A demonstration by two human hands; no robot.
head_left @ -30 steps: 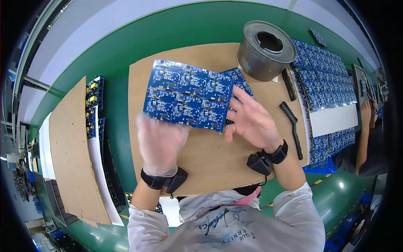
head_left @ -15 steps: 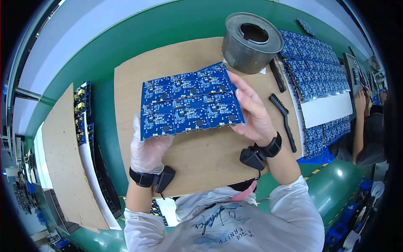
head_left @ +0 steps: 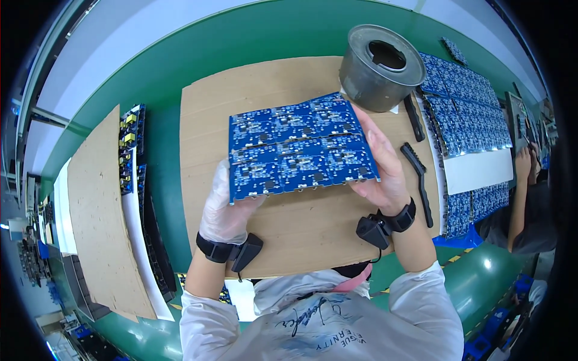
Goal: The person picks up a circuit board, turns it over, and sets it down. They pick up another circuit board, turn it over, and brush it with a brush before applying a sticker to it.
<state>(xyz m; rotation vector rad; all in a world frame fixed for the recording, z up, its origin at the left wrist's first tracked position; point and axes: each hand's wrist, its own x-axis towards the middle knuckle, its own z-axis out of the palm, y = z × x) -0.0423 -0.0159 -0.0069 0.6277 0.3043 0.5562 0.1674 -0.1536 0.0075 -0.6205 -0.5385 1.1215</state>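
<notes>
A blue circuit board panel (head_left: pixel 301 148), made up of several joined boards with small components, is held up over the cardboard sheet (head_left: pixel 313 240). My left hand (head_left: pixel 226 207), in a thin clear glove, grips its lower left corner. Bare, my right hand (head_left: pixel 385 168) is closed on the right edge, thumb near the face of the panel. Part of a second blue edge shows behind the top right, so there may be more than one panel. The fingers under the panel are hidden. Both wrists wear black straps with small devices.
A round metal can (head_left: pixel 383 67) with a hole in its lid stands at the back. Right of my hand lie a black brush (head_left: pixel 418 183) and another black handle (head_left: pixel 414 117). Stacked blue panels (head_left: pixel 466 123) sit farther right, near a person's arm (head_left: pixel 521 189). Boards (head_left: pixel 127 150) stand at left.
The whole scene has shifted rightward in view as the head turned slightly. Both hands keep hold of the panel, which is tilted about as before.
</notes>
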